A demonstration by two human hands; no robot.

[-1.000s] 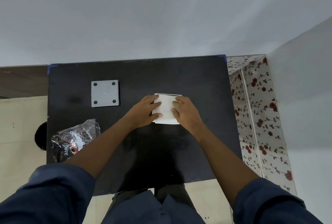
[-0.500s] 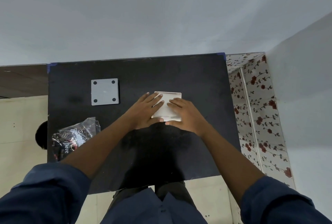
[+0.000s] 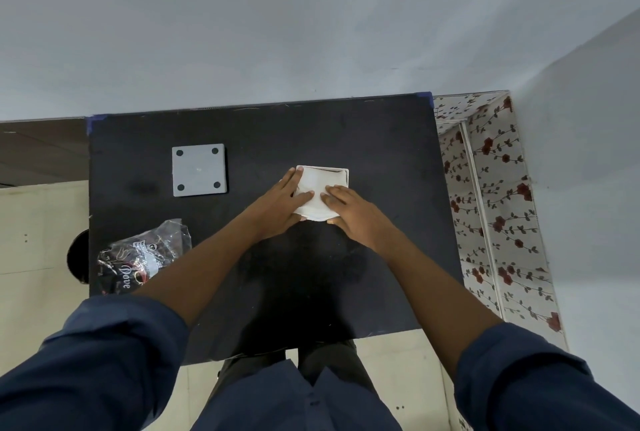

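A small white folded cloth lies on the black table, a little right of the middle. My left hand lies flat over its left side with straight fingers pressing down. My right hand presses on its lower right part, fingers stretched towards the left, thumb at the near edge. Both hands cover the near half of the cloth; its far edge and far right corner show.
A grey square plate with a hole at each corner lies at the back left of the table. A crumpled clear and black wrapper sits at the left edge. A floral-papered surface borders the table's right side; a grey wall stands behind.
Both hands went from holding the cloth at its sides to lying flat on top of it. The cloth looks flatter and squarer than a second ago.
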